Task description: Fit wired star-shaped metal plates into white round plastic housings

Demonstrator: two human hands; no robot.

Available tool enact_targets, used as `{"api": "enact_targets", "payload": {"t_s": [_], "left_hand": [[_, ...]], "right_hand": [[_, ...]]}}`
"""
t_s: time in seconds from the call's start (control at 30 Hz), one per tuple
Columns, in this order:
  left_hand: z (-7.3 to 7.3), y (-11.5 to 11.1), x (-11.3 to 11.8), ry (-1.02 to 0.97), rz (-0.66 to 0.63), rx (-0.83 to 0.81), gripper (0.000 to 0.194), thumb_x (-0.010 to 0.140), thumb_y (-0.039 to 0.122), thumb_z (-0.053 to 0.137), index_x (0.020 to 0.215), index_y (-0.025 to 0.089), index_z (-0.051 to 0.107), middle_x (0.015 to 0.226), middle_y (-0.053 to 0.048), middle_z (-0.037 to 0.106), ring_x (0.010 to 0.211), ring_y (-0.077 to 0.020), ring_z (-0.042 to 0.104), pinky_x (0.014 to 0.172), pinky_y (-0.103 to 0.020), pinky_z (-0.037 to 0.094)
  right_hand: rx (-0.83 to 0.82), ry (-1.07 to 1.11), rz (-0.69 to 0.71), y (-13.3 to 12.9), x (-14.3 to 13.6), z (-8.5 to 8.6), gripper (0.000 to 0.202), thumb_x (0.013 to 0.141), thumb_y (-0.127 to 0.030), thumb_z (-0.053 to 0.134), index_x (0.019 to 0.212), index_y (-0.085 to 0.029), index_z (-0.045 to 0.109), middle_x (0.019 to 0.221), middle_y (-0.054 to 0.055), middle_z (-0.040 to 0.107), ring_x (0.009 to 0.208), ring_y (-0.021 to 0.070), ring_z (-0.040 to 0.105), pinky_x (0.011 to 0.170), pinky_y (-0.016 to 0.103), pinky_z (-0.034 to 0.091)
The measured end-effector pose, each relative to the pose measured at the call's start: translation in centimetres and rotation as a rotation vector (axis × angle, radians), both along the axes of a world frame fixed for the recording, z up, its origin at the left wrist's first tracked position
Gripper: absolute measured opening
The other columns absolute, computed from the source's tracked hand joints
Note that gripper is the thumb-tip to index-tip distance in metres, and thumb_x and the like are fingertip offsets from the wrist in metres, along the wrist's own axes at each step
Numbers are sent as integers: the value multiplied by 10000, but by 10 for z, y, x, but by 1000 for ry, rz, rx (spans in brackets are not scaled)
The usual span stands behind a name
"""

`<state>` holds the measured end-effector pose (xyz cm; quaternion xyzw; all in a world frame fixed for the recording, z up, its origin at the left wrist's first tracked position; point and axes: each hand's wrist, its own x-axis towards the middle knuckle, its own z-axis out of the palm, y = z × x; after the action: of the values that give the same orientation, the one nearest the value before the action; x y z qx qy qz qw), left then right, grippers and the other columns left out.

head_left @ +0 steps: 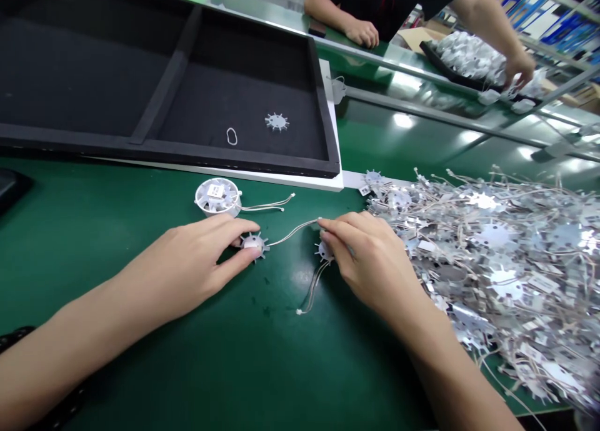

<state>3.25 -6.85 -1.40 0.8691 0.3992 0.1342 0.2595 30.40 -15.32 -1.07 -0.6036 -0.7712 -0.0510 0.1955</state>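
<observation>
My left hand (pixel 206 256) pinches a small silver star-shaped metal plate (pixel 254 246) between thumb and fingers. From that plate a thin white cable (pixel 294 232) runs right to my right hand (pixel 363 247), whose fingertips are closed on its connector end. Partly hidden under the right hand is a second star-shaped plate (pixel 323 251), its own cable (pixel 310 290) trailing down onto the green table; whether the hand touches this plate I cannot tell. Just beyond my left hand stands a round white housing (pixel 218 197) with a star-shaped plate inside and a cable leading out to the right.
A large heap of star-shaped plates with cables (pixel 506 262) covers the table's right side. Behind my hands lies a black divided tray (pixel 164 81) holding one plate (pixel 277 122) and a white loop (pixel 232 136). Across a metal rail, a co-worker's hand (pixel 519 69) reaches into white parts.
</observation>
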Motion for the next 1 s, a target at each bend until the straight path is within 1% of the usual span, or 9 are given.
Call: {"api": "enact_targets", "payload": {"t_s": [0.07,0.13,0.23,0.33,0.43,0.57,0.73,0.87,1.0], "left_hand": [[-3,1,-3,19,-22,84,523,1046,688,502,1282,284,735,1154,-82,774,790,-274,688,639,-360,419],[-2,1,-3,36,-15,140,549,1028,702,506,1276,270,737,1216,-107,757,760,-281,671,596,-363,380],[4,0,-1,2,-13,181,454,1028,633,536,1180,266,756,1162,-101,754,725,-257,646,569,-353,353],[8,-3,1,-88,-72,248,301,1065,503,556,1140,267,728,1062,-52,754,799,-234,681,623,-339,408],[5,-5,1,-162,-146,322,192,1095,382,560,1149,249,687,1016,-13,731,837,-187,699,689,-309,453],[-1,-7,2,-217,-204,359,158,1111,304,543,1146,238,682,995,11,710,820,-146,691,698,-288,461],[-1,-6,4,-261,-223,310,144,1103,268,563,1184,233,677,1036,14,716,885,-138,690,781,-271,484],[3,-9,4,-312,-226,123,140,1112,342,580,1161,273,691,999,51,734,778,-109,671,713,-234,498],[3,-13,5,-325,-250,-1,180,1132,424,553,1149,314,694,1016,63,767,842,-118,716,663,-212,499]], "right_hand": [[5,13,-9,-1,2,5,274,1049,-139,549,1170,-118,793,917,101,786,789,258,663,705,399,491],[-49,14,11,-3,7,14,285,1052,-149,534,1200,-117,776,988,122,783,859,278,690,754,435,536],[-188,-28,109,-10,17,27,354,1026,-123,490,1265,-147,749,1278,177,739,1146,345,701,954,558,573],[-265,-88,170,-16,22,29,463,974,-138,515,1410,-142,672,1515,225,622,1448,431,562,1140,729,478],[-292,-135,150,-18,22,25,449,990,-223,608,1425,-122,647,1557,240,594,1542,465,466,1207,786,401],[-319,-124,135,-14,19,25,311,990,-245,691,1273,-118,686,1440,218,679,1482,436,543,1233,722,422],[-175,-15,195,-9,14,30,279,990,-241,718,1227,-100,671,1236,184,760,1223,353,701,1192,622,471],[-22,70,258,-9,3,30,272,1039,-223,670,1272,-84,656,1156,143,798,1090,275,737,1138,492,483],[18,104,301,-10,-8,30,251,1048,-228,673,1248,-78,672,1122,128,810,1026,242,739,1097,423,476]]}}
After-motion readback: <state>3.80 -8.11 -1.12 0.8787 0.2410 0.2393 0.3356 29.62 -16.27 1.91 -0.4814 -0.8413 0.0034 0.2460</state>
